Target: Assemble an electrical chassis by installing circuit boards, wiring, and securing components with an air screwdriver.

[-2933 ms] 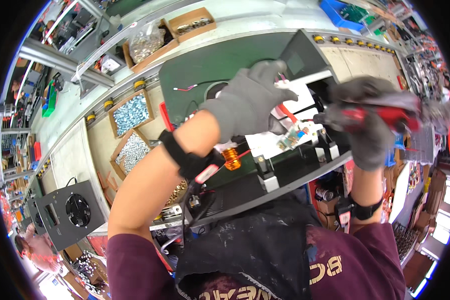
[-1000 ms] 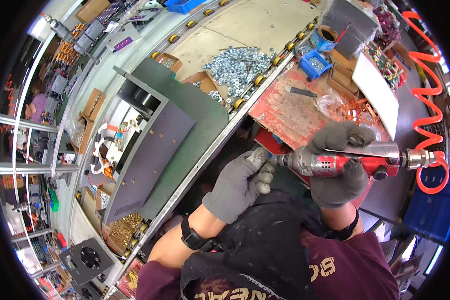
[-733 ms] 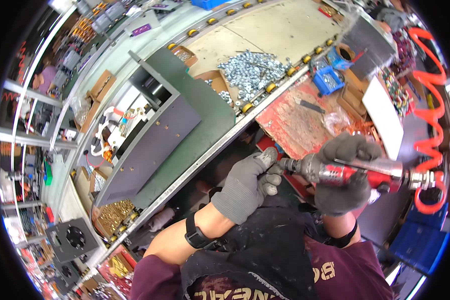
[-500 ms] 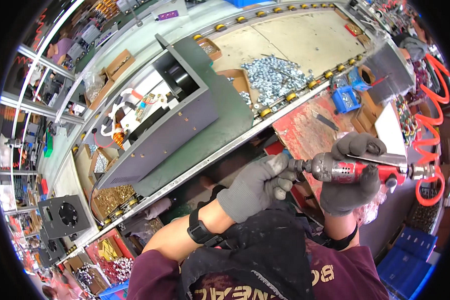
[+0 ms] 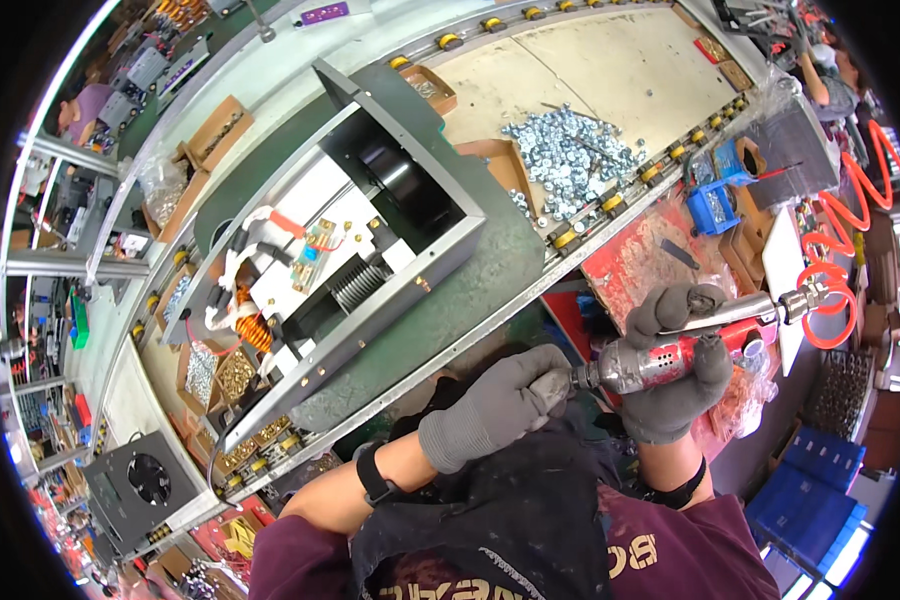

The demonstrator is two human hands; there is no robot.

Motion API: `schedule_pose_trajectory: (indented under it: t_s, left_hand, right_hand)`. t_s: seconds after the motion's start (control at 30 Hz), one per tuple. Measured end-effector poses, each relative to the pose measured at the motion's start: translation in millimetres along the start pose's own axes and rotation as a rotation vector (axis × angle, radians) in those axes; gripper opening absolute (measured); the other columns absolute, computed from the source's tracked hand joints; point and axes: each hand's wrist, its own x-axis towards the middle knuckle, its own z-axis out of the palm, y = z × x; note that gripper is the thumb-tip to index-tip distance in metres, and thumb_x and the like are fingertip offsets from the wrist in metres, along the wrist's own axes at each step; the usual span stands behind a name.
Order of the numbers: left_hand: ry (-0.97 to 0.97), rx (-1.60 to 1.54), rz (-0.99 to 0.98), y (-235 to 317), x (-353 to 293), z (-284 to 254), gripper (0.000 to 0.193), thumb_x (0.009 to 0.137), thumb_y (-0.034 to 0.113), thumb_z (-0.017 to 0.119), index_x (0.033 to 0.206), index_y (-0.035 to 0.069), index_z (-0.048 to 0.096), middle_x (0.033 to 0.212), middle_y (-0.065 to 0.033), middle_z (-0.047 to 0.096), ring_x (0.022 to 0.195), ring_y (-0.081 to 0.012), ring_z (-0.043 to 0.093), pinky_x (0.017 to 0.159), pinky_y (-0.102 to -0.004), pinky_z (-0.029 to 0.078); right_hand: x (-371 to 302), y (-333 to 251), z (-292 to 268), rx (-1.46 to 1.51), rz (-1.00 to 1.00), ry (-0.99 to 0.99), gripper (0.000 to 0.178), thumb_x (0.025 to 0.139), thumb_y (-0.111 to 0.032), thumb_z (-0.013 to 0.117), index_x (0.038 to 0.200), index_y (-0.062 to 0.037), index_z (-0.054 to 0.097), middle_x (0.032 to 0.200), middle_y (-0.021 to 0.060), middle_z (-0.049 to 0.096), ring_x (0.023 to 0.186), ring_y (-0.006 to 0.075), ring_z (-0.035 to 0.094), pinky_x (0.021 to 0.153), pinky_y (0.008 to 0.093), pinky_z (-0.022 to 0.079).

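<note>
My right hand [image 5: 674,402], in a grey glove, is wrapped round the body of a red and silver pneumatic screwdriver [image 5: 630,368]. A silver lever runs along the tool, and a coiled orange air hose [image 5: 838,305] joins its rear end. My gloved left hand [image 5: 495,408] is closed round the tool's narrow front end; whatever is inside those fingers is hidden. Ahead and to the left, apart from both hands, a dark grey metal housing [image 5: 432,282] lies open. Inside it are a copper coil [image 5: 254,331], wires and a black ribbed part [image 5: 358,283].
A green mat [image 5: 370,385] lies under the housing on the roller line. Silver nuts [image 5: 575,160] are heaped on the board beyond. Blue bins [image 5: 712,208] stand by a worn red tabletop [image 5: 630,252]. A grey fan panel [image 5: 148,482] is at the lower left.
The tool and both hands have shifted slightly left and down in view, and the left fingers have closed round its front. The housing shows more of its inside as the view turns.
</note>
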Motion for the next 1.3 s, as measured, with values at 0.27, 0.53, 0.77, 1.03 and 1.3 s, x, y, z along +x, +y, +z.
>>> schedule_pose_trajectory:
  t_s: [0.27, 0.53, 0.77, 1.03, 1.3]
  left_hand:
    - [-0.082, -0.485, -0.130, 27.4, 62.4, -25.8, 0.038, 0.094, 0.033, 0.045, 0.118, 0.004, 0.042, 0.081, -0.0041, 0.050, 0.067, -0.0095, 0.049, 0.057, -0.0198, 0.040]
    - [0.000, 0.039, -0.005, 58.5, 149.2, -40.3, 0.056, 0.095, 0.022, 0.042, 0.140, 0.003, 0.014, 0.087, -0.0082, 0.048, 0.069, -0.0124, 0.050, 0.062, -0.0250, 0.046]
    - [0.317, 0.240, -0.055, 21.2, 197.9, -61.1, 0.053, 0.092, 0.015, 0.046, 0.139, 0.002, 0.024, 0.092, -0.0037, 0.047, 0.087, -0.0121, 0.048, 0.073, -0.0275, 0.047]
    - [0.454, 0.426, -0.179, -13.9, 119.8, -95.6, 0.035, 0.089, 0.006, 0.050, 0.123, 0.002, 0.046, 0.093, -0.0027, 0.051, 0.086, -0.0124, 0.048, 0.078, -0.0267, 0.044]
    - [0.677, 0.685, -0.324, -35.6, 14.6, -91.5, 0.026, 0.091, 0.023, 0.055, 0.110, 0.006, 0.059, 0.081, -0.0038, 0.059, 0.073, -0.0094, 0.053, 0.064, -0.0259, 0.046]
  right_hand:
    - [64.3, 16.3, -43.8, 0.077, 0.099, -0.017, 0.037, 0.075, -0.029, 0.064, 0.102, -0.0099, 0.048, 0.078, 0.0070, 0.048, 0.066, 0.0180, 0.047, 0.054, 0.0293, 0.044]
    - [142.3, 24.5, -86.3, -0.003, 0.151, 0.155, 0.032, 0.078, -0.026, 0.061, 0.100, -0.0076, 0.047, 0.081, 0.0068, 0.049, 0.069, 0.0188, 0.049, 0.058, 0.0291, 0.045]
    - [229.5, 49.8, -178.0, -0.328, 0.244, 0.119, 0.023, 0.086, -0.022, 0.052, 0.101, -0.0047, 0.051, 0.084, 0.0073, 0.054, 0.075, 0.0197, 0.057, 0.061, 0.0335, 0.049]
    - [289.4, 143.7, -251.3, -0.657, 0.143, 0.525, 0.027, 0.079, -0.012, 0.066, 0.100, -0.0048, 0.052, 0.085, 0.0061, 0.058, 0.074, 0.0129, 0.055, 0.063, 0.0263, 0.046]
    - [284.1, 158.2, -268.3, -1.208, 0.264, 0.550, 0.025, 0.083, -0.021, 0.063, 0.106, -0.0106, 0.062, 0.084, 0.0066, 0.062, 0.072, 0.0153, 0.056, 0.062, 0.0300, 0.047]
